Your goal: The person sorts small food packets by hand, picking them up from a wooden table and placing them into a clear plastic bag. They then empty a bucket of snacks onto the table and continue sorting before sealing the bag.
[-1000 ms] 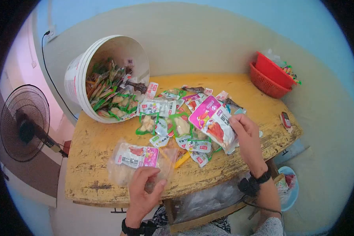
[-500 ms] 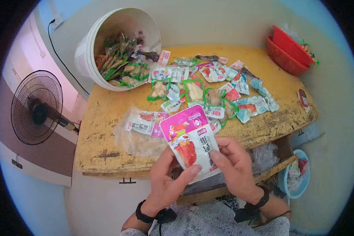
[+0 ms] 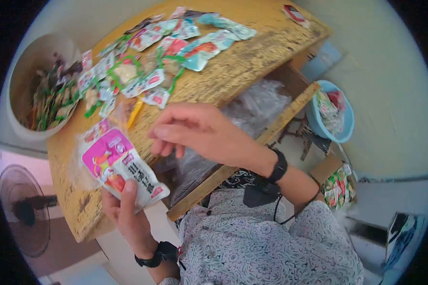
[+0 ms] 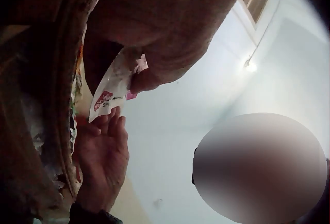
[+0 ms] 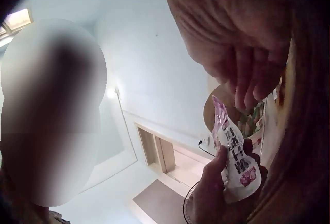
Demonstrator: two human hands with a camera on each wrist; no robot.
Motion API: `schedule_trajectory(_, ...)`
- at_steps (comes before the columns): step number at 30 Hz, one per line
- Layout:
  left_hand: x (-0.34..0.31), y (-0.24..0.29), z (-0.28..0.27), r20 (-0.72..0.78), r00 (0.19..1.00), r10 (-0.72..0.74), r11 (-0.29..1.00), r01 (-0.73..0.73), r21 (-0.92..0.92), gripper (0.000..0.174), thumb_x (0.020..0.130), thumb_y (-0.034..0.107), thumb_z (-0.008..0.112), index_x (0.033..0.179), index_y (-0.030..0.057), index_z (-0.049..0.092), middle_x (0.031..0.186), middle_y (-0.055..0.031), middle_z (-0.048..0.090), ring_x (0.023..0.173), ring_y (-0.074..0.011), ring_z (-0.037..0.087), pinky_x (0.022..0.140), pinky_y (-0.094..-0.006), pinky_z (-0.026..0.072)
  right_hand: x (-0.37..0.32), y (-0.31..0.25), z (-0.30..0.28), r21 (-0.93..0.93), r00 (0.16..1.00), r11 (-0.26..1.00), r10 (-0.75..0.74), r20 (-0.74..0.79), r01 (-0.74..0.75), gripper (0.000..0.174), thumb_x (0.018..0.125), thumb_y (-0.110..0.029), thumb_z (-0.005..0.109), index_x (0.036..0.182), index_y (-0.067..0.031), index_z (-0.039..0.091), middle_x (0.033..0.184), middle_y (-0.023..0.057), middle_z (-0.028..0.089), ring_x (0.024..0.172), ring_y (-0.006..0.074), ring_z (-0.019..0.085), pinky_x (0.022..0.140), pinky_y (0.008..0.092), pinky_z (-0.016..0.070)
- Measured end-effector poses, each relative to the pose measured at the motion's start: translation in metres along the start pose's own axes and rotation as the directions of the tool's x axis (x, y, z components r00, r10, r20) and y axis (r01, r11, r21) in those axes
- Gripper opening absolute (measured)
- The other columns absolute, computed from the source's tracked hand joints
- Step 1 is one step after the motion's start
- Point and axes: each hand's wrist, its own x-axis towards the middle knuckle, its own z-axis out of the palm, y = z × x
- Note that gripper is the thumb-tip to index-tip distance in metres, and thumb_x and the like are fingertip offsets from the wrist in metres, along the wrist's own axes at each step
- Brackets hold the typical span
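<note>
In the head view the left hand (image 3: 129, 219) pinches a pink-and-white food packet (image 3: 121, 166) by its lower edge, thumb on the printed front. The right hand (image 3: 199, 130) is beside the packet, apart from it, with fingers loosely bent and holding nothing. Behind the held packet lies a clear plastic bag (image 3: 76, 164) with another pink packet (image 3: 96, 129). The left wrist view shows the packet (image 4: 111, 92) between the hands; the right wrist view shows it (image 5: 234, 157) in the left hand (image 5: 209, 193), below the right hand (image 5: 242, 43).
Several packets (image 3: 126, 73) are spread over the yellow table (image 3: 257, 45). A white bucket (image 3: 16, 95) of packets lies tipped at the left. The drawer (image 3: 290, 109) stands open with clear bags (image 3: 257, 107). A blue basin (image 3: 349, 124), a box of packets (image 3: 337, 187) and a fan (image 3: 26, 209) stand around.
The right hand has let go of the packet and moved apart from it. The left hand still holds the packet, now over the clear bag. The head view has turned toward the right and down.
</note>
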Motion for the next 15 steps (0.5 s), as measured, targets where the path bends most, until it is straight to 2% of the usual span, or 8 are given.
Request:
schedule_trajectory(2,0.002,-0.004,-0.004,0.023,0.999,0.024,0.999,-0.025,0.038,0.03,0.094,0.007,0.064,0.123,0.0031,0.059,0.11,-0.0045,0.066,0.096,-0.0137,0.065,0.086,-0.0305,0.0526,0.006,0.001,-0.006,-0.025,0.996,0.999,0.05,0.071,-0.048,0.023,0.104,-0.022,0.057,0.11,-0.001,0.066,0.095,0.0055,0.072,0.085,0.0102,0.066,0.07,0.0245,0.0529)
schedule_trajectory(5,-0.003,-0.005,-0.007,0.033,0.998,0.058,0.993,-0.061,0.099,0.033,0.093,0.011,0.066,0.124,0.0016,0.058,0.111,-0.006,0.066,0.096,-0.0153,0.065,0.085,-0.0324,0.054,0.011,0.003,-0.009,-0.042,0.993,0.999,0.024,0.119,-0.019,0.023,0.104,-0.022,0.057,0.108,-0.0009,0.065,0.092,0.0052,0.072,0.083,0.0104,0.067,0.068,0.0245,0.0531)
schedule_trajectory(8,-0.003,-0.005,-0.018,0.003,1.0,0.0,0.993,0.0,0.12,0.039,0.09,0.01,0.068,0.126,-0.0008,0.057,0.115,-0.0094,0.065,0.102,-0.0166,0.064,0.092,-0.0332,0.05,0.017,0.004,-0.018,-0.048,0.986,0.998,-0.028,0.162,0.037,0.022,0.103,-0.022,0.058,0.106,-0.0009,0.065,0.091,0.0057,0.072,0.08,0.0107,0.067,0.065,0.0247,0.0532)
schedule_trajectory(12,0.0,-0.01,-0.021,0.062,0.998,0.002,0.991,-0.01,0.133,0.04,0.091,0.013,0.067,0.128,-0.0015,0.057,0.114,-0.0101,0.066,0.1,-0.0164,0.064,0.089,-0.033,0.0517,0.022,0.005,-0.029,-0.02,0.99,0.998,-0.056,0.128,0.059,0.021,0.101,-0.022,0.06,0.105,-0.0013,0.066,0.09,0.0066,0.072,0.077,0.0109,0.068,0.065,0.0242,0.0536)
schedule_trajectory(15,-0.004,-0.008,-0.014,0.05,0.999,-0.017,0.984,0.008,0.176,0.041,0.091,0.013,0.067,0.127,-0.0033,0.057,0.114,-0.0109,0.066,0.098,-0.0167,0.064,0.088,-0.0328,0.0515,0.017,0.007,-0.025,-0.046,0.987,0.994,-0.091,0.129,0.098,0.024,0.099,-0.023,0.064,0.107,-0.0002,0.066,0.089,0.0071,0.072,0.078,0.0129,0.068,0.067,0.0275,0.0543)
